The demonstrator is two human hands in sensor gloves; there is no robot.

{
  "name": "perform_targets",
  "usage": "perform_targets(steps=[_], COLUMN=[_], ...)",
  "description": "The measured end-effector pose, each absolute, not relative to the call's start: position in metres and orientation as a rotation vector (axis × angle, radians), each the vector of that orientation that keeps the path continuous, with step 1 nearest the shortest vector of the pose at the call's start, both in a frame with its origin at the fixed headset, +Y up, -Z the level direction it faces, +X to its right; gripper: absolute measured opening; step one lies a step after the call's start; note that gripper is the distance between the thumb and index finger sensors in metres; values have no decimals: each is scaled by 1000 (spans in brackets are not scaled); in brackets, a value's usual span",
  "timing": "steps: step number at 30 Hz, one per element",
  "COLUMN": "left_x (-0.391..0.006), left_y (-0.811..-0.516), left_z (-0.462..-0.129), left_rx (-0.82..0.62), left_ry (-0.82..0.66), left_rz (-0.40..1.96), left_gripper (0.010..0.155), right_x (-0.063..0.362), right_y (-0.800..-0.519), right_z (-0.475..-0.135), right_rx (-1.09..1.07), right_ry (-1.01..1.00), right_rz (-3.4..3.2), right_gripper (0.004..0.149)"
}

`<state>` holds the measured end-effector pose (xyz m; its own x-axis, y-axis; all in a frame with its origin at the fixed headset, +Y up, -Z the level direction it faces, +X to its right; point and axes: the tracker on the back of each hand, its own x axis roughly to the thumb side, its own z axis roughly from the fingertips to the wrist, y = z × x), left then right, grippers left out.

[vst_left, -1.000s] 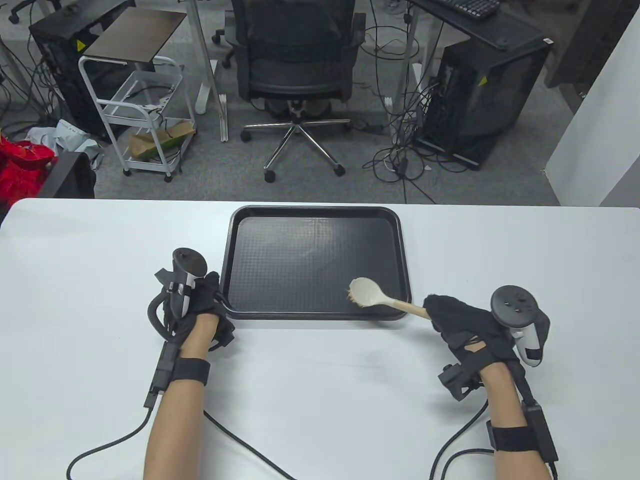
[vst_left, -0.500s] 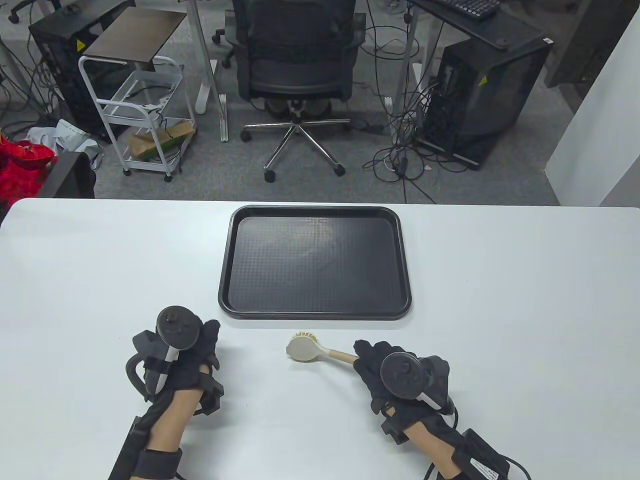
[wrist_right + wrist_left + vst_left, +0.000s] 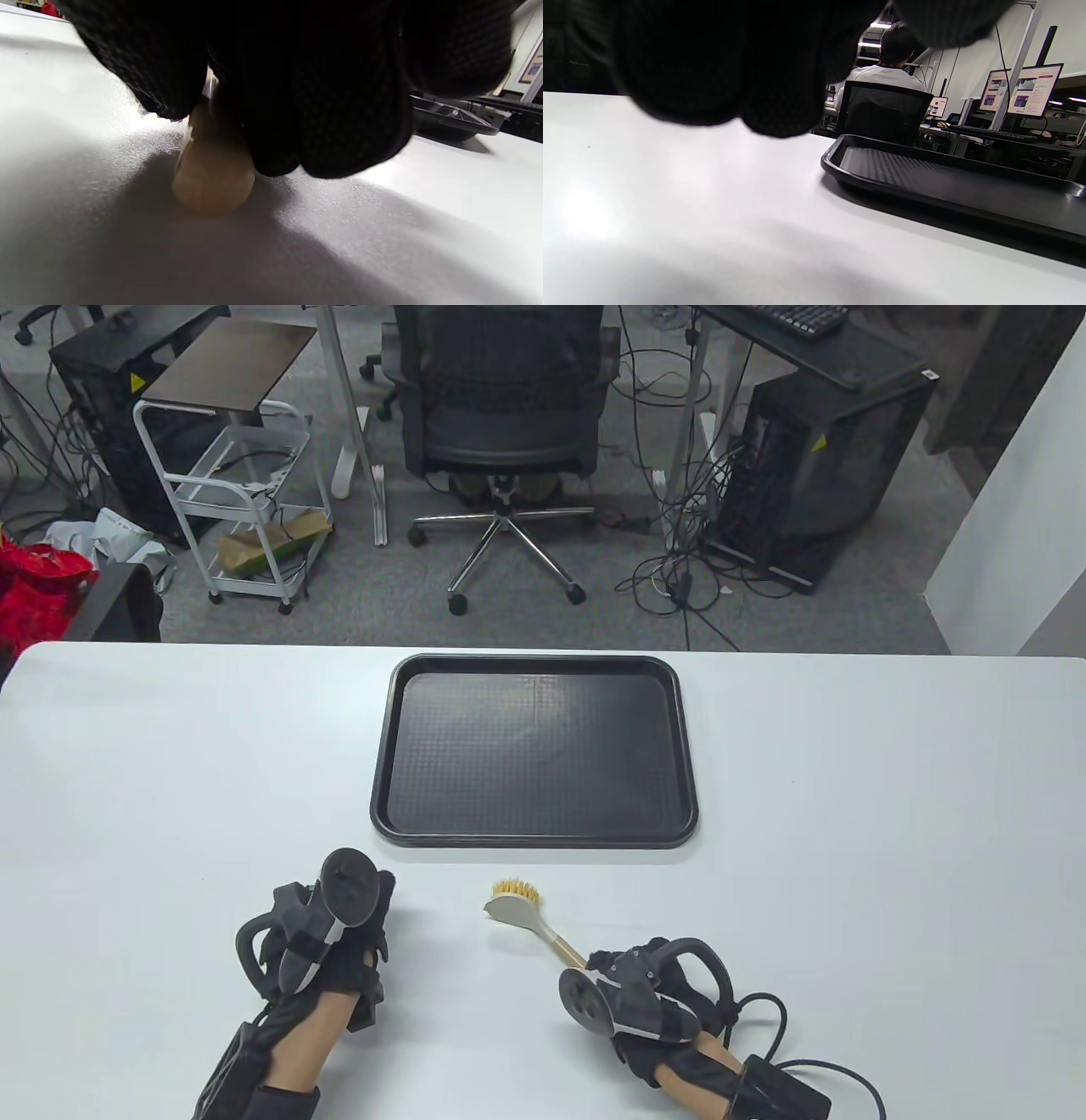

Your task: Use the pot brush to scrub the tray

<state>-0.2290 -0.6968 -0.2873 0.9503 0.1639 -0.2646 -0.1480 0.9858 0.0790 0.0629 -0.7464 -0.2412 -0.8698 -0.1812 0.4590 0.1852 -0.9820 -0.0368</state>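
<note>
My right hand (image 3: 653,1001) curls round the pot brush (image 3: 528,914) handle's end, low in frame; it looks light and stiff. I'd grip mid-handle.

Your right hand (image 3: 653,1010) covers brush (image 3: 528,913) handle end; tracker hides fingers. Left hand (image 3: 339,950) fingertips out of your sight; tray (image 3: 950,186) cropped in left wrist view.

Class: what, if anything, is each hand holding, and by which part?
The right hand holds the brush by its wooden handle end. The left hand holds nothing.
</note>
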Motion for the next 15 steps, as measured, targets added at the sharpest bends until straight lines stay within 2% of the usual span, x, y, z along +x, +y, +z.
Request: perform_targets(steps=[2, 5, 7, 11, 15], left_x=[-228, -225, -224, -221, -218], left_y=[-698, -701, -702, -701, -700], left_z=[-289, -289, -289, -287, -285], left_rx=[60, 38, -27, 8, -37], left_ry=[257, 236, 228, 180, 164], left_rz=[149, 89, 2, -54, -66], left_gripper=[66, 82, 92, 93, 93], right_x=[68, 92, 110, 144, 157], right_y=[-740, -721, -712, -710, -713], right_z=[-241, -248, -257, -272, -281], right_rx=[-697, -677, -624, -384, -304], right_ry=[4, 337, 439, 336, 271], right_rz=[-2890, -3095, -3139, -3091, -3159], right_gripper=[51, 67, 78, 85, 84])
